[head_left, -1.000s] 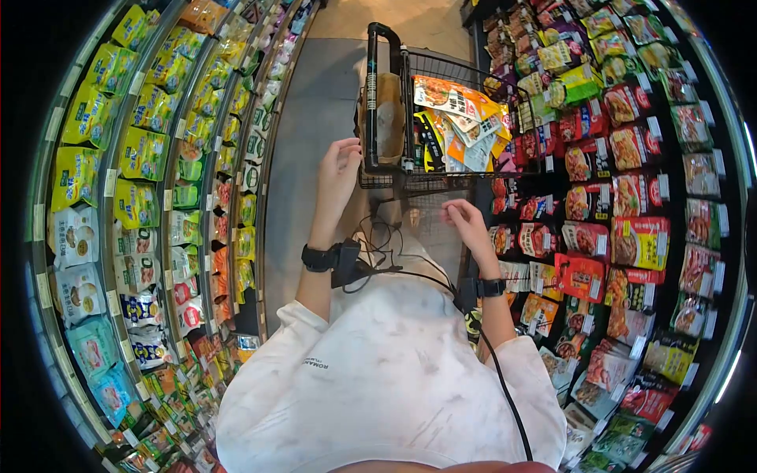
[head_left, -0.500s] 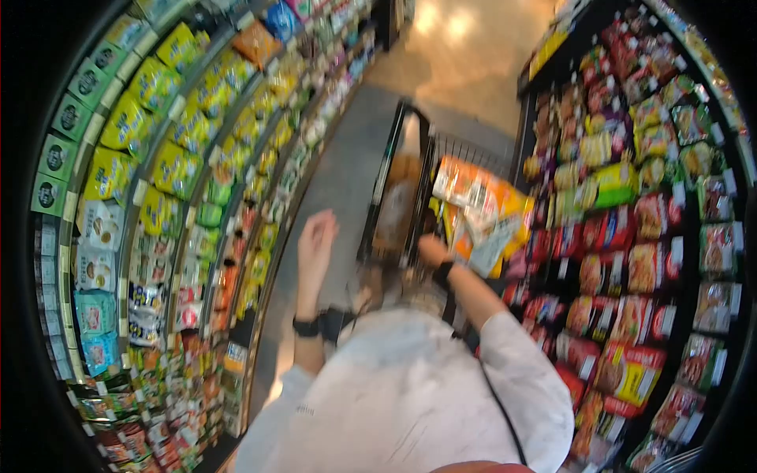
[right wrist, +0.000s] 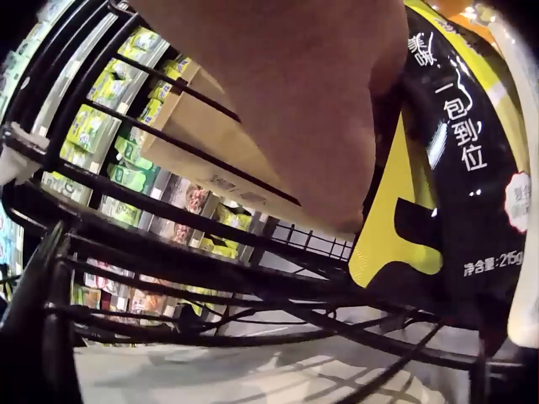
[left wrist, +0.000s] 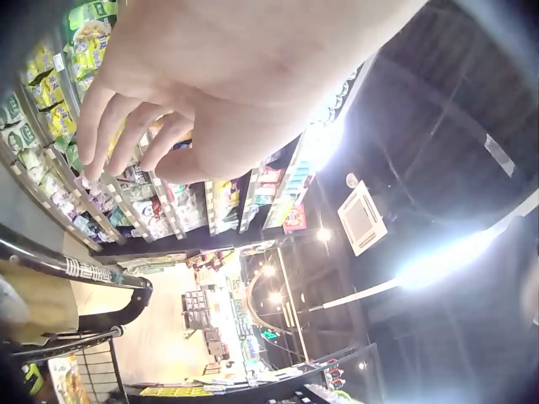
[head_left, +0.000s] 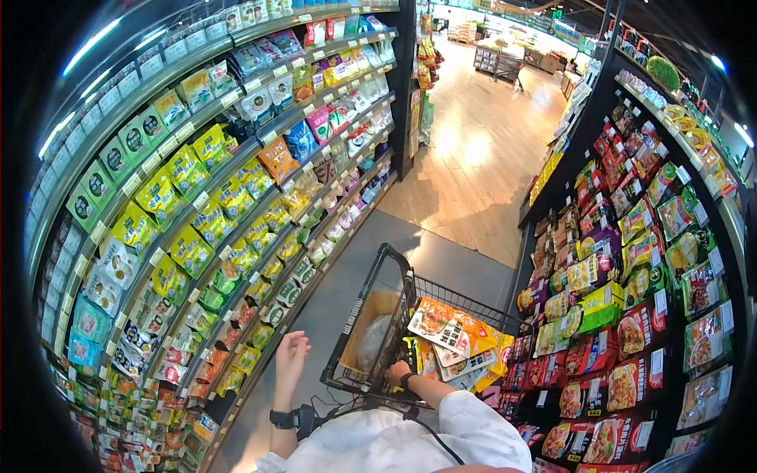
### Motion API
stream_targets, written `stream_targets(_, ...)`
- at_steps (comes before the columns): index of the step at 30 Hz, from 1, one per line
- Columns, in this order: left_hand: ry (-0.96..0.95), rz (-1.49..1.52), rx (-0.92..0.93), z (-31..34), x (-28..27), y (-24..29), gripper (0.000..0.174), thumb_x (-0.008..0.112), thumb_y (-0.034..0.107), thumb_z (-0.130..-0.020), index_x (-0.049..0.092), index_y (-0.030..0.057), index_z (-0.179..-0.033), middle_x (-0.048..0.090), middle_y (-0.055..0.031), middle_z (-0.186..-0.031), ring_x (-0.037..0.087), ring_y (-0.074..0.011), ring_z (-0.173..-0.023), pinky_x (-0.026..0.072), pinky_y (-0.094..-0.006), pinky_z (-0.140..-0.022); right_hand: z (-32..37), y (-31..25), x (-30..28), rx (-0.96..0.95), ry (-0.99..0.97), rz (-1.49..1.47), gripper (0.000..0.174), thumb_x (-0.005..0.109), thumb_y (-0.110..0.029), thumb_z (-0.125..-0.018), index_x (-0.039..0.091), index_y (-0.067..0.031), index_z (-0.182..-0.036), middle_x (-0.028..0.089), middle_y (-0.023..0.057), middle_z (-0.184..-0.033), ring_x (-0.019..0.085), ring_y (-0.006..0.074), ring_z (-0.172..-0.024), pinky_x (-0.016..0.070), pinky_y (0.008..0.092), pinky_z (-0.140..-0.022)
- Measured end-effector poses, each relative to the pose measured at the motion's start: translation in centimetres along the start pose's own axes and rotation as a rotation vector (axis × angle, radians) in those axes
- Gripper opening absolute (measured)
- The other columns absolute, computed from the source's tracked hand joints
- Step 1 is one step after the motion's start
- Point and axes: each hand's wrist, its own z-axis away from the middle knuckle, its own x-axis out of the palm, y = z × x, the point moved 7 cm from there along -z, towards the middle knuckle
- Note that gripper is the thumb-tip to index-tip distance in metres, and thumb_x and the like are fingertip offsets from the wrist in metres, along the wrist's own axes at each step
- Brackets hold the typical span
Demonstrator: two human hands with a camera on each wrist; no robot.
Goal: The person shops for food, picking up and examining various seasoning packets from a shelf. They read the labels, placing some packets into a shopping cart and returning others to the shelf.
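Note:
My right hand (head_left: 398, 374) grips the wire basket of the black shopping cart (head_left: 410, 277), close to the packets inside. The right wrist view shows this hand (right wrist: 312, 109) against the black wires, its fingertips hidden. Beside it stands a black-and-yellow food packet (right wrist: 459, 168). Orange, white and yellow food packets (head_left: 453, 331) lie piled in the basket. Left of the cart, my left hand (head_left: 292, 361) is raised with loosely bent fingers and holds nothing. In the left wrist view that hand (left wrist: 202, 93) is apart from the cart's handle bar (left wrist: 76, 268).
A brown cardboard box (head_left: 371, 311) sits in the cart's section by the handle. Shelves of bagged food (head_left: 185, 229) line the left side, and a packet rack (head_left: 607, 315) runs close along the right. Ahead, the aisle opens onto a wooden floor (head_left: 465, 181).
My right hand has moved from free air onto the cart's wire basket. My left hand stays raised. The head view has tilted up, showing more of the aisle ahead.

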Motion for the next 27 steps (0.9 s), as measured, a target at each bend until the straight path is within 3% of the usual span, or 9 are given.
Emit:
stream_targets(8, -0.156, -0.057, 0.010, -3.8, 3.3, 0.0, 0.025, 0.056, 0.011, -0.098, 0.057, 0.0015, -0.121, 0.064, -0.0095, -0.107, 0.067, -0.0154, -0.087, 0.0517, -0.0248, -0.074, 2.4, -0.1, -1.1, -0.039, 0.270, -0.113, 0.027, 0.057, -0.032, -0.087, 0.069, -0.0119, -0.100, 0.071, 0.0115, -0.076, 0.070, 0.0281, -0.080, 0.0466, 0.0429, -0.077)
stream_targets(9, -0.187, -0.062, 0.011, -4.4, 3.9, 0.1, 0.025, 0.056, 0.011, -0.098, 0.057, 0.0015, -0.121, 0.064, -0.0097, -0.107, 0.067, -0.0156, -0.088, 0.0518, -0.0249, -0.074, 2.9, 0.0, -1.2, -0.032, 0.196, -0.114, 0.027, 0.067, -0.033, -0.080, 0.070, -0.0119, -0.097, 0.074, 0.0086, -0.089, 0.070, 0.0267, -0.090, 0.0460, 0.0423, -0.083)
stream_targets(10, -0.221, -0.066, 0.007, -4.9, 4.3, 0.0, 0.025, 0.056, 0.011, -0.098, 0.057, 0.0014, -0.121, 0.064, -0.0098, -0.106, 0.067, -0.0159, -0.088, 0.0519, -0.0251, -0.074, 3.6, -0.1, -1.8, -0.055, 0.205, -0.103, 0.027, 0.067, -0.033, -0.080, 0.069, -0.0116, -0.097, 0.073, 0.0092, -0.087, 0.070, 0.0273, -0.088, 0.0458, 0.0420, -0.082)
stream_targets(16, -0.481, -0.062, 0.030, -10.1, 7.8, -1.4, 0.026, 0.056, 0.008, -0.097, 0.057, -0.0008, -0.122, 0.065, -0.0123, -0.106, 0.068, -0.0186, -0.090, 0.0543, -0.0285, -0.077, 1.5, -0.3, 0.1, 0.061, 0.088, -0.074, 0.028, 0.058, -0.035, -0.087, 0.066, -0.0159, -0.106, 0.073, 0.0067, -0.082, 0.071, 0.0253, -0.084, 0.0471, 0.0423, -0.073)
stream_targets(20, -0.648, 0.019, 0.017, -14.2, 8.9, -3.0, 0.024, 0.056, 0.008, -0.098, 0.057, -0.0001, -0.120, 0.065, -0.0111, -0.105, 0.068, -0.0182, -0.089, 0.0548, -0.0290, -0.078, 1.8, -0.5, 0.0, 0.045, 0.168, -0.103, 0.020, 0.058, -0.029, -0.084, 0.069, -0.0123, -0.087, 0.069, 0.0102, -0.075, 0.068, 0.0261, -0.073, 0.0447, 0.0434, -0.071)
stream_targets(21, -0.668, 0.022, -0.009, -15.2, 8.8, -5.1, 0.024, 0.056, 0.009, -0.098, 0.057, 0.0009, -0.121, 0.065, -0.0107, -0.105, 0.068, -0.0179, -0.090, 0.0544, -0.0282, -0.076, 1.3, -0.4, 0.7, 0.076, 0.106, -0.053, 0.021, 0.056, -0.029, -0.085, 0.068, -0.0134, -0.092, 0.070, 0.0087, -0.077, 0.069, 0.0252, -0.076, 0.0463, 0.0425, -0.074)
stream_targets(22, -0.673, 0.028, -0.039, -15.6, 8.7, -6.9, 0.025, 0.055, 0.010, -0.098, 0.057, 0.0019, -0.122, 0.065, -0.0103, -0.106, 0.068, -0.0177, -0.090, 0.0539, -0.0274, -0.075, 0.8, -0.1, 2.1, 0.089, 0.040, 0.002, 0.023, 0.055, -0.030, -0.087, 0.068, -0.0146, -0.097, 0.071, 0.0073, -0.080, 0.070, 0.0243, -0.080, 0.0478, 0.0416, -0.078)
stream_targets(24, -0.633, -0.024, -0.046, -16.8, 8.0, -6.9, 0.024, 0.054, 0.009, -0.098, 0.057, 0.0006, -0.121, 0.065, -0.0103, -0.105, 0.067, -0.0171, -0.089, 0.0534, -0.0266, -0.074, 1.4, -0.5, 1.0, 0.046, 0.067, -0.014, 0.018, 0.058, -0.028, -0.081, 0.070, -0.0148, -0.078, 0.070, 0.0073, -0.077, 0.069, 0.0259, -0.078, 0.0471, 0.0422, -0.075)
stream_targets(27, -0.588, -0.010, -0.006, -17.7, 6.7, -5.9, 0.024, 0.054, 0.009, -0.098, 0.057, 0.0007, -0.120, 0.065, -0.0095, -0.104, 0.067, -0.0160, -0.087, 0.0528, -0.0260, -0.073, 2.1, -1.0, 0.5, 0.047, 0.069, 0.018, 0.018, 0.058, -0.026, -0.080, 0.071, -0.0152, -0.074, 0.069, 0.0070, -0.073, 0.068, 0.0246, -0.074, 0.0445, 0.0403, -0.071)
